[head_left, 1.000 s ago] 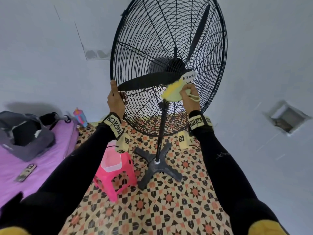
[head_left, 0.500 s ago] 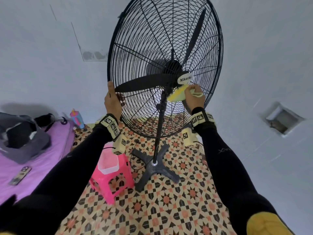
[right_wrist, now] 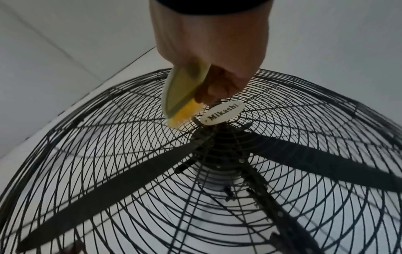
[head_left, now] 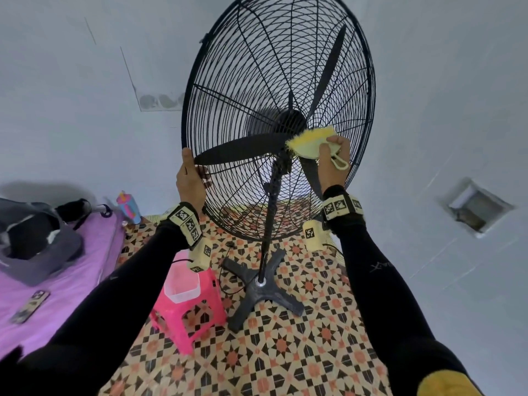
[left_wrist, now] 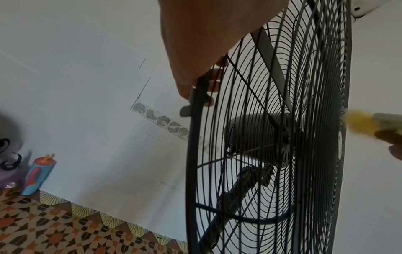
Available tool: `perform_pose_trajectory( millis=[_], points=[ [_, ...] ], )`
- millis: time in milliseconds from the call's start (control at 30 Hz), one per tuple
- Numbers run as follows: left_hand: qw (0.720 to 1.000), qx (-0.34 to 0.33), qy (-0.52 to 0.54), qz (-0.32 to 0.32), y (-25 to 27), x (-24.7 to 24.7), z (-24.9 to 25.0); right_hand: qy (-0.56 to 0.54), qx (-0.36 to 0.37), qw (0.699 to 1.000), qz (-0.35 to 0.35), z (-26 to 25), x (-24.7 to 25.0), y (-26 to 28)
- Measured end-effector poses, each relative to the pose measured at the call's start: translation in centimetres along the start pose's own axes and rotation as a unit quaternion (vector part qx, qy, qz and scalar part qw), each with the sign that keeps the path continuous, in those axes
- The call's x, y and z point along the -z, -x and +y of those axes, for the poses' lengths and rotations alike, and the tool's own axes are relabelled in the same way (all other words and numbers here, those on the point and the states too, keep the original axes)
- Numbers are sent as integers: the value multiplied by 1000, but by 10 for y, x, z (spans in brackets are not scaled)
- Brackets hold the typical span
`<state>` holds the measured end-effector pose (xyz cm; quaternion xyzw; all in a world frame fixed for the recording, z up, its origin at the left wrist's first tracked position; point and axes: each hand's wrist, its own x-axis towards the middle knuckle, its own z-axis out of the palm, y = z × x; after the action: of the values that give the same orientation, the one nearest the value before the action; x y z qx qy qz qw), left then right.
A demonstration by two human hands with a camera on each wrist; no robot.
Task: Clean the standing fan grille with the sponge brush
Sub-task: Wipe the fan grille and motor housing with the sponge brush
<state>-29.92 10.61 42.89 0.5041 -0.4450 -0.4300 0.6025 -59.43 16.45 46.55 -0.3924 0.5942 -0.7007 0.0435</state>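
A tall black standing fan (head_left: 268, 224) carries a round wire grille (head_left: 243, 67) with three dark blades behind it. My left hand (head_left: 191, 178) grips the grille's left rim (left_wrist: 193, 137), thumb on the front and fingers curled behind the wires. My right hand (head_left: 333, 160) holds the yellow sponge brush (head_left: 310, 142) and presses its bristles against the grille at the centre hub. In the right wrist view the sponge brush (right_wrist: 185, 101) touches the wires just left of the white "Mikachi" badge (right_wrist: 222, 114). The left wrist view shows the sponge brush (left_wrist: 365, 122) blurred at the grille's front face.
The fan's cross-shaped base (head_left: 263, 287) stands on patterned floor tiles, with a black cable beside it. A pink plastic stool (head_left: 188, 310) bearing a clear tub (head_left: 181, 284) stands left of the base. A purple bed (head_left: 51, 287) with a phone and bag lies far left. White walls are close behind.
My right hand has carried the sponge brush from below the badge up and over the centre hub, so the badge is now covered in the head view. The left hand stays on the rim.
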Motion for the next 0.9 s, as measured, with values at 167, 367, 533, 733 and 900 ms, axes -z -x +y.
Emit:
perform_pose_trajectory(
  millis=[167,367,533,733,900],
  points=[
    [1000,-11,-18,-7,4,-1,5,199,-14,980,-24,5,-1,-6],
    [1000,7,4,-6,-7,2,-6,93,-7,995,-45,-20,-12,-20],
    [1000,-2,6,-19,-3,1,-4,188,-55,978,-73,-15,-12,-26],
    [1000,8,10,-21,-5,4,-4,78,-81,994,-7,-21,-19,-28],
    [1000,9,0,-10,-1,0,1,89,-37,993,-63,-37,-21,-26]
  ],
)
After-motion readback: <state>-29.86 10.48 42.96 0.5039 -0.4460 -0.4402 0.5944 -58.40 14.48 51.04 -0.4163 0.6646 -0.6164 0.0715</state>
